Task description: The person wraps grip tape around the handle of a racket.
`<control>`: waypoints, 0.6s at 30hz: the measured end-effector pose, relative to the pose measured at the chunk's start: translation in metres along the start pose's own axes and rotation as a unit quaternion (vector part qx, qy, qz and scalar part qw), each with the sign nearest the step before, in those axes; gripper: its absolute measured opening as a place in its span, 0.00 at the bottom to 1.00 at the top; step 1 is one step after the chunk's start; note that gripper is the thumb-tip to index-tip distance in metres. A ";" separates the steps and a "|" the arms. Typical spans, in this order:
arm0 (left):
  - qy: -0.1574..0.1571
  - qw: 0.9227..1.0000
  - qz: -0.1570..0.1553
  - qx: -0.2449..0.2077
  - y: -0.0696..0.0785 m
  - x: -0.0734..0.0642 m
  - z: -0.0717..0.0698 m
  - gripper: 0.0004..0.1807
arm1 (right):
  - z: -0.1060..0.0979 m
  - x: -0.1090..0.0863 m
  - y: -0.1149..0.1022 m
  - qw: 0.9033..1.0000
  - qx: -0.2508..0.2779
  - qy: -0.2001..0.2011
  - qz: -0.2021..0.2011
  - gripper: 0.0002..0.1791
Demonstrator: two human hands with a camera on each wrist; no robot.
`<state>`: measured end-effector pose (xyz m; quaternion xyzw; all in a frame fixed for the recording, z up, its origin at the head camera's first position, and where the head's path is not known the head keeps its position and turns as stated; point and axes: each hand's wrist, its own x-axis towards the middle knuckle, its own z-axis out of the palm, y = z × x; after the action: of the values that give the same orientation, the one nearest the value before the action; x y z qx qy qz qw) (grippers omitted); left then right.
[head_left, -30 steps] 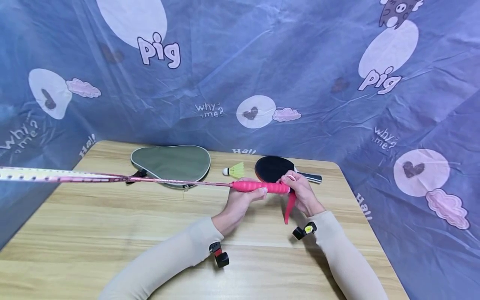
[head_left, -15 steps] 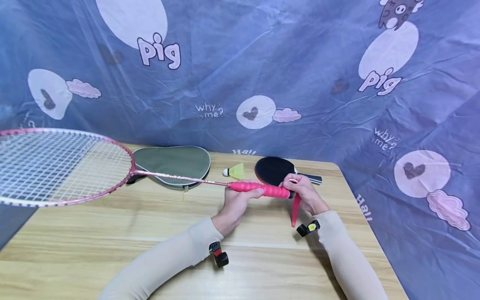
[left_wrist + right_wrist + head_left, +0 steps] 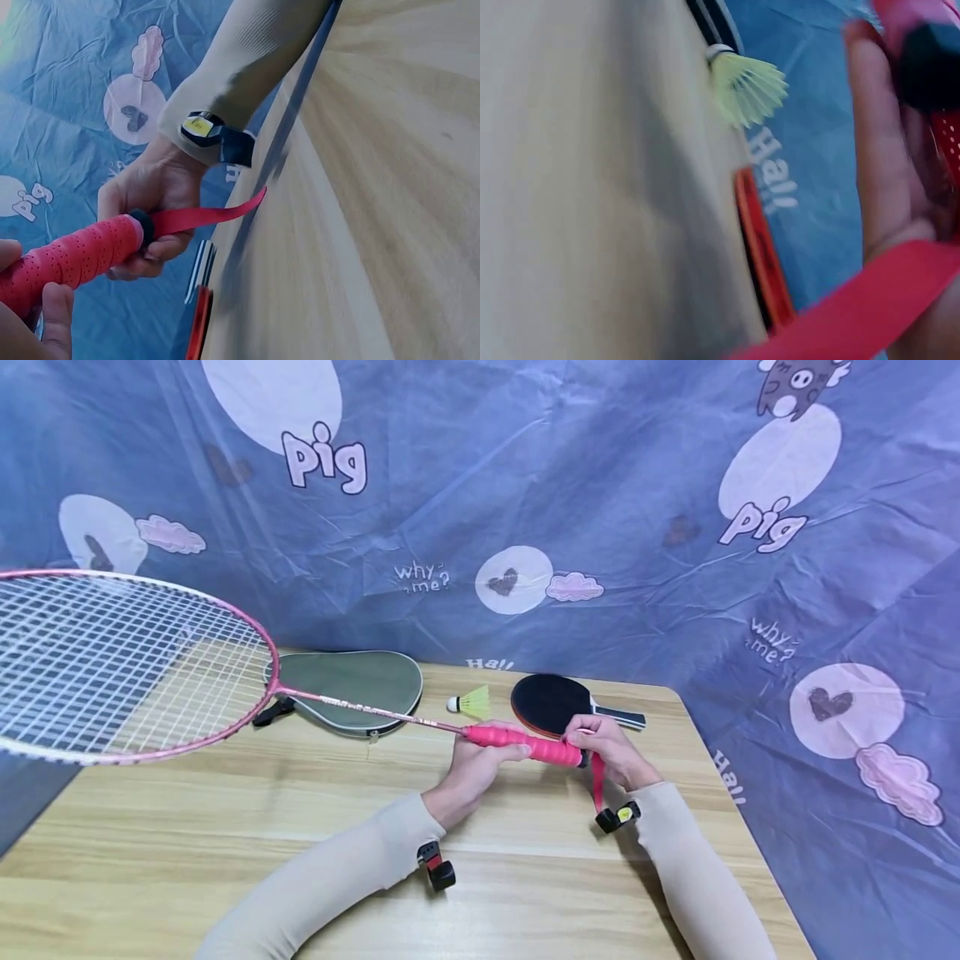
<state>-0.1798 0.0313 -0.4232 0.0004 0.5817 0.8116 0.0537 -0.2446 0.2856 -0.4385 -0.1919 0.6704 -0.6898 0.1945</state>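
Observation:
A pink-and-white badminton racket (image 3: 375, 710) is held up over the table, its strung head reaching past the left edge of the head view. My left hand (image 3: 467, 777) grips the pink, perforated handle from below, thumb along its near side. At the black butt end, my right hand (image 3: 613, 752) pinches the pink grip tape (image 3: 597, 777). A loose tail of that tape (image 3: 214, 216) sticks out beyond the butt in the left wrist view. The right wrist view has the tape strip (image 3: 877, 300) crossing close to the camera, below the fingers.
Along the back of the wooden table (image 3: 525, 893) lie a green paddle case (image 3: 367, 681), a yellow shuttlecock (image 3: 472, 702) and a black table tennis paddle (image 3: 551, 700). Blue printed cloth (image 3: 637, 485) hangs behind and at the sides.
The racket has rolled from edge-on to showing its string face, and its head has risen while the butt dipped slightly. My right hand has shifted a little right and down with the tape.

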 end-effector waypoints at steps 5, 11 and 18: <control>-0.038 0.999 0.013 0.020 0.000 -0.002 -0.001 0.19 | 0.008 0.003 0.001 0.995 0.065 0.024 0.073 0.20; -0.070 0.996 0.015 0.044 0.000 -0.001 -0.003 0.22 | 0.010 0.003 -0.001 0.980 0.136 0.026 0.141 0.13; -0.110 0.992 0.018 0.052 0.003 -0.002 -0.001 0.25 | 0.016 0.006 0.001 0.982 0.055 0.027 0.180 0.07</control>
<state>-0.1781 0.0289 -0.4206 0.1031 0.6137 0.7759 0.1030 -0.2415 0.2685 -0.4391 -0.0390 0.6602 -0.6841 0.3076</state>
